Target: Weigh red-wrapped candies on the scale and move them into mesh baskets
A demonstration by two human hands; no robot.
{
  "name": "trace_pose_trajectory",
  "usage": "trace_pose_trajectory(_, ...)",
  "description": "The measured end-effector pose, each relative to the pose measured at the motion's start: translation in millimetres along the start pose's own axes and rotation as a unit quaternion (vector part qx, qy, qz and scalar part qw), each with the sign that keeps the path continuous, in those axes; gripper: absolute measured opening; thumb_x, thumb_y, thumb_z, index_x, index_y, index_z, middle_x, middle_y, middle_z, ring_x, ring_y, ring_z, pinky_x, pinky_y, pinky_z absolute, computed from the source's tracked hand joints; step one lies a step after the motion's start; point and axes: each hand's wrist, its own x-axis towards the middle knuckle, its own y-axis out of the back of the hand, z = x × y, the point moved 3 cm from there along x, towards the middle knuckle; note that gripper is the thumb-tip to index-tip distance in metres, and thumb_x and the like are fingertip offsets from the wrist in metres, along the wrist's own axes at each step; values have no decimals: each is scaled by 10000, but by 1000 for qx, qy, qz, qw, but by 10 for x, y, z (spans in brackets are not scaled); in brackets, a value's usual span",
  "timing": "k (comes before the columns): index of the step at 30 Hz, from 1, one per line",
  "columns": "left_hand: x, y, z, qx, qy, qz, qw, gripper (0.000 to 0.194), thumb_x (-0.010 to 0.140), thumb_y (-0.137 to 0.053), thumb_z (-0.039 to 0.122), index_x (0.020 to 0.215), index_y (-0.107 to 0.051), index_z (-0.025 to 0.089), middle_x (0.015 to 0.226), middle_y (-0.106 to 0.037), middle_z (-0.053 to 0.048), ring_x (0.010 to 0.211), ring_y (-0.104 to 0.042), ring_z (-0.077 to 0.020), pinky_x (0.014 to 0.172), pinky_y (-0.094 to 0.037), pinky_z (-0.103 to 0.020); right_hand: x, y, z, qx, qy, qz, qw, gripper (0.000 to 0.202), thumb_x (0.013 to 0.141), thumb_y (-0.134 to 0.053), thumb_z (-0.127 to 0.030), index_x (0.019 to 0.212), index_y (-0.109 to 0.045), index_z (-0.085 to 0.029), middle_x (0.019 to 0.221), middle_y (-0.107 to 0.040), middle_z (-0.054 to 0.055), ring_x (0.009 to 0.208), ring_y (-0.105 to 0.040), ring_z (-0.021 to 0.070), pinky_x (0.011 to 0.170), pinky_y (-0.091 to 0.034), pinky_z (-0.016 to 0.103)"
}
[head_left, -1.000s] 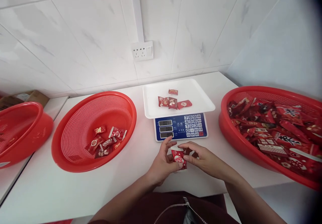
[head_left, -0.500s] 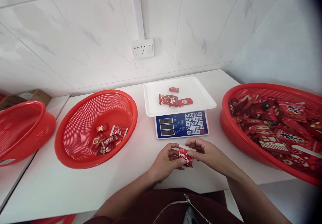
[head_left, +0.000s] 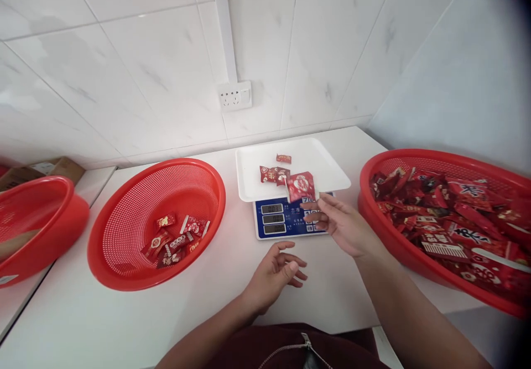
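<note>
My right hand (head_left: 338, 222) pinches a red snack packet (head_left: 301, 186) by its corner, over the front edge of the white weighing tray (head_left: 332, 178). On that tray lie a dark red packet (head_left: 269, 174) and a small red-wrapped sweet (head_left: 284, 158); the held packet hides part of what is behind it. Below the tray, the blue scale panel (head_left: 271, 235) shows lit digits, its keypad partly covered by my right hand. My left hand (head_left: 280, 275) hovers above the table in front of the scale, fingers apart, holding nothing.
To the left stands a red mesh basket (head_left: 124, 192) with several wrapped snacks. A red basket (head_left: 373, 236) heaped with packets is at the right. At the far left, another person's arm (head_left: 19, 244) reaches into a red basket (head_left: 45, 225). A wall socket (head_left: 234, 95) sits behind.
The packet has left my left hand, and my right hand has carried it forward and up to the tray. My left hand has opened. Another person's arm has appeared at the far left.
</note>
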Motion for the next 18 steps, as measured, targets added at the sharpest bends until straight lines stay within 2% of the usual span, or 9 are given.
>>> trace_pose_trajectory(3,9,-10,-53,6,21,-14,1000,539,732,-660,531,1100,-495,174,857,-633,-54,734,-620,-157,690,-474,-307,-9,-129,18,-58,-24,-94,994,432,785,-594,-532,1082,-607,-218,989,-683,83,778,-647,178,624,-486,302)
trace_pose_trajectory(5,17,-12,-79,20,29,-18,999,500,720,-665,536,1022,-529,161,836,-631,-50,715,-608,-145,681,-462,-296,-88,-204,112,-116,-32,-175,977,442,809,-578,-513,1111,-608,-193,963,-679,82,764,-638,171,653,-493,320)
trace_pose_trajectory(7,20,-21,-104,39,49,-27,998,477,697,-676,549,926,-550,150,827,-627,-51,700,-597,-136,675,-454,-293,-183,-222,229,-148,-34,-223,963,421,820,-571,-496,1092,-613,-177,932,-672,68,720,-617,151,665,-494,327)
trace_pose_trajectory(13,-4,-69,-146,69,107,-71,989,513,626,-705,582,862,-553,153,798,-603,-35,688,-573,-126,697,-447,-315,-347,-52,426,-168,-48,-227,958,384,839,-546,-482,1061,-607,-175,868,-641,45,714,-569,141,675,-477,323)
trace_pose_trajectory(16,-10,-75,-157,73,111,-72,989,536,610,-711,589,875,-553,150,801,-599,-34,695,-569,-128,697,-445,-319,-332,-59,351,-167,-44,-221,960,453,844,-549,-454,1208,-539,-184,860,-620,36,696,-553,133,663,-466,314)
trace_pose_trajectory(18,-10,-75,-172,72,117,-73,988,555,598,-717,592,890,-552,150,800,-597,-31,701,-568,-126,701,-444,-319,-275,-122,226,-145,-35,-200,968,580,838,-560,-444,1346,-417,-202,845,-615,27,658,-536,126,619,-453,297)
